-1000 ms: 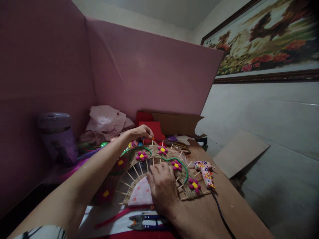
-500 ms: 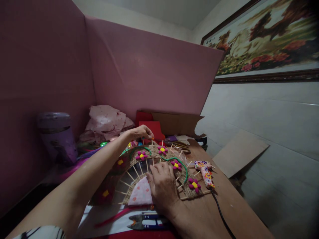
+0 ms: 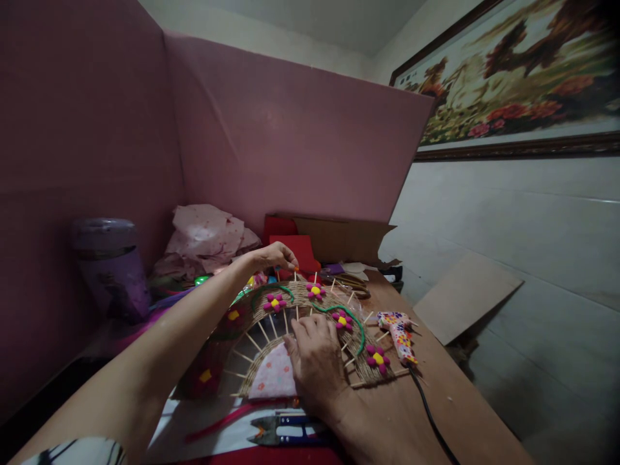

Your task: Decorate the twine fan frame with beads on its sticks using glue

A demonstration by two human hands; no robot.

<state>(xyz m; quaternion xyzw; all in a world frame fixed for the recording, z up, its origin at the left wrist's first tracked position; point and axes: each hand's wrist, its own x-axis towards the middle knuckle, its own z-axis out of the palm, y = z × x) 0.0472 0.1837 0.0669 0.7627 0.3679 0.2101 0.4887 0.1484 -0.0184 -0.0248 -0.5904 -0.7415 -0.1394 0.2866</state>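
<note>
A fan-shaped woven jute piece (image 3: 301, 298) with wooden stick spokes lies on the table, decorated with pink-and-yellow flowers (image 3: 274, 301) and a green cord (image 3: 357, 326). My left hand (image 3: 274, 257) reaches to its far rim, fingers pinched on a small orange bead at a stick tip. My right hand (image 3: 316, 363) presses down on the piece near its centre, fingers curled against the spokes, beside a pink patterned fabric patch (image 3: 275, 376).
A flowered glue gun (image 3: 400, 336) with a black cord lies right of the fan. Thread snips (image 3: 285, 430) lie at the near edge. A purple jar (image 3: 112, 265), crumpled cloth (image 3: 206, 237), red sheets and a cardboard box stand behind. Pink boards wall the table.
</note>
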